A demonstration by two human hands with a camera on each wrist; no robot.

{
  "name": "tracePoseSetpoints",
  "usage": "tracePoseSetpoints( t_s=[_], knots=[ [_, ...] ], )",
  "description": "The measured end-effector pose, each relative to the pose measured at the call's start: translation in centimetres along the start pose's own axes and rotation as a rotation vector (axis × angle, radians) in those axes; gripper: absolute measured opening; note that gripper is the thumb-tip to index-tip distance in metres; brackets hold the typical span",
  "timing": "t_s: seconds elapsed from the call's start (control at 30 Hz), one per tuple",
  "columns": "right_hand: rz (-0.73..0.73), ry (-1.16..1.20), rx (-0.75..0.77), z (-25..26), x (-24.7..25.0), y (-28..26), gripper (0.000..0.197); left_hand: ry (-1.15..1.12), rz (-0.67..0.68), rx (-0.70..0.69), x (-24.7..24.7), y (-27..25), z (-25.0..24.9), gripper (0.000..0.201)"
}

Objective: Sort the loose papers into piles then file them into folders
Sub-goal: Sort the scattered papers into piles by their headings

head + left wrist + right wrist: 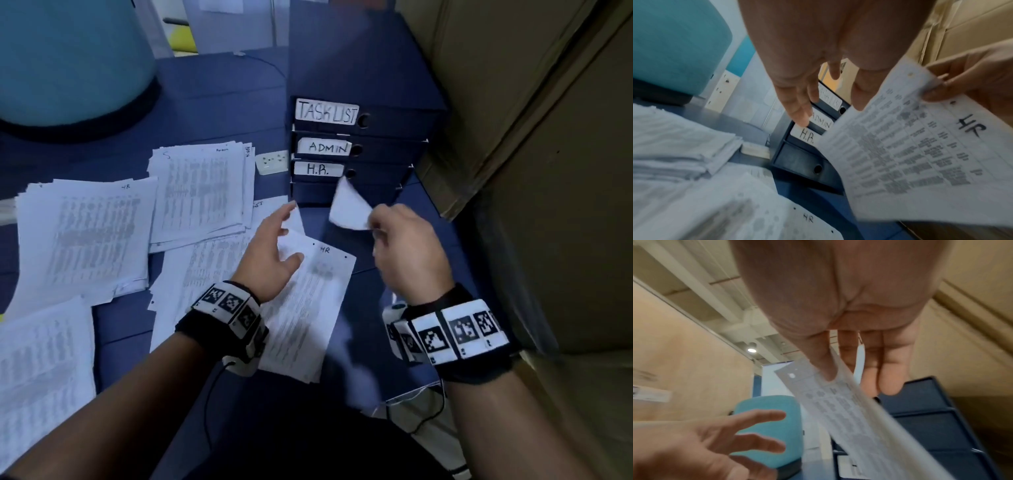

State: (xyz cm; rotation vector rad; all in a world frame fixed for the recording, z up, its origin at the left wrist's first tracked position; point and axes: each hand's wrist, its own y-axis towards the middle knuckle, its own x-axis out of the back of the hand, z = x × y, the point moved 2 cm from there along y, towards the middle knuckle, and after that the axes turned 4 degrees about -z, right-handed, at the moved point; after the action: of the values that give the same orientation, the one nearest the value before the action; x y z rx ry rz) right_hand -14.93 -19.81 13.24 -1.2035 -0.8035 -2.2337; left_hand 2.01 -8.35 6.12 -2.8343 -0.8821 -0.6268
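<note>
My right hand (pixel 373 228) pinches the top corner of a punched sheet marked HR (pixel 920 154) between thumb and fingers and holds it in the air, in front of a stack of dark blue box files (pixel 376 150). Their labels read TASK LIST, ADMIN and H.R. (pixel 318 169); the bottom file has no label. My left hand (pixel 287 236) hovers open with straight, spread fingers over another sheet marked HR (pixel 308 301) on the loose pile. In the right wrist view the thumb (pixel 822 365) presses on the held sheet (pixel 838 402).
Paper piles lie on the blue table: one marked HR at the left (pixel 85 233), one behind (pixel 202 192), one at the near left (pixel 37 370). A white socket plate (pixel 272 161) sits beside the files. Cardboard boxes (pixel 548 137) wall the right; a teal seat (pixel 68 58) stands back left.
</note>
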Motion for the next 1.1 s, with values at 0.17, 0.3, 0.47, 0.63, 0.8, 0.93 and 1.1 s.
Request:
tracePoseSetpoints(
  t_s=[0.17, 0.3, 0.47, 0.63, 0.8, 0.93, 1.1],
  knots=[
    [0.102, 0.152, 0.229, 6.9, -0.7, -1.4, 0.023, 0.333, -0.121, -0.218, 5.9, -1.9, 0.4, 0.080],
    [0.091, 0.339, 0.155, 9.6, -1.5, -0.8, 0.013, 0.212, -0.097, -0.129, 9.4, -3.4, 1.2, 0.033],
    [-0.052, 0.410, -0.472, 5.5, -7.0, -0.6, 0.025, 0.211, -0.339, 0.175, 14.1, -4.9, 3.9, 0.017],
    [0.449, 0.030, -0.894, -0.3, -16.6, -5.6, 0.086, 0.171, -0.409, 0.383, 17.7, -6.4, 8.0, 0.014],
    [0.539, -0.235, -0.976, 0.2, -20.1, -8.2, 0.106, 0.133, -0.418, 0.404, 19.1, -7.6, 9.4, 0.023],
    [0.561, -0.282, -0.976, 0.4, -20.6, -8.5, 0.102, 0.083, -0.422, 0.434, 19.2, -8.4, 9.6, 0.025],
    [0.479, -0.297, -0.984, 0.4, -20.0, -8.7, 0.081, 0.080, -0.426, 0.442, 18.9, -9.1, 9.4, 0.026]
  ],
)
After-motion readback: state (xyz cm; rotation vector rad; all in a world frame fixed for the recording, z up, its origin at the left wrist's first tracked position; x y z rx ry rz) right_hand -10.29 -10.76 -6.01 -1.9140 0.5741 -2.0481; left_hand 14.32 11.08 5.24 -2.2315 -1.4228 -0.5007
